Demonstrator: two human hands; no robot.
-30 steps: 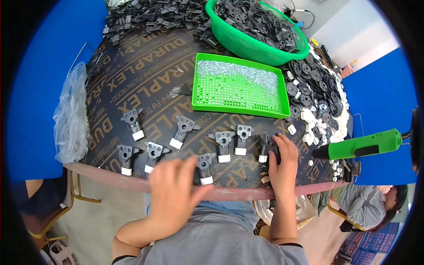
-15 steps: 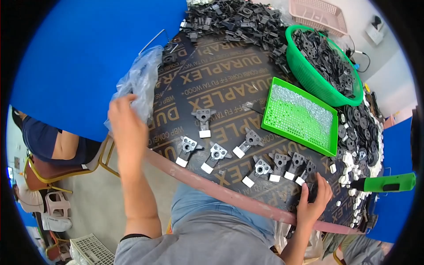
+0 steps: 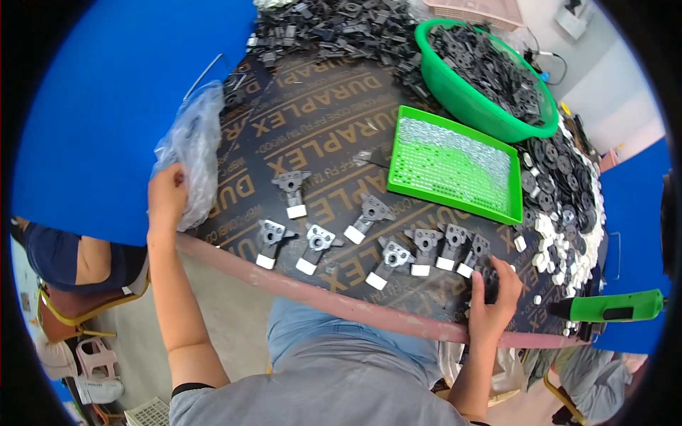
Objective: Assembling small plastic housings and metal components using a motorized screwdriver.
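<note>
Through the head camera I'm looking down on the table's worn pink edge (image 3: 341, 304), which is running just in front of the person's lap. Near its right part the right hand (image 3: 496, 302) is resting with thumb and fingers parted around a dark piece (image 3: 489, 273); I can't tell whether it is gripping it. Eight black white-ended parts (image 3: 312, 254) are lying flat from there leftward, round holes facing up and white ends mostly toward the person, probably so each is reachable the same way round. At the table's left side the left hand (image 3: 168, 197) is touching a clear plastic bag (image 3: 195, 153), fingers bent; whether it is pinching the film I can't make out. The bag is lying at the edge, likely to keep the middle free for the parts. To the right a green driver-like tool (image 3: 618, 307) is sitting sideways, near scattered white pieces (image 3: 547, 227). Beyond, a green tray (image 3: 455, 204) is holding small silvery pieces (image 3: 462, 149), its walls presumably keeping them together. Farther off, a green basin (image 3: 476, 116) is holding dark parts, and a loose dark heap (image 3: 334, 32) is lying beside it.
</note>
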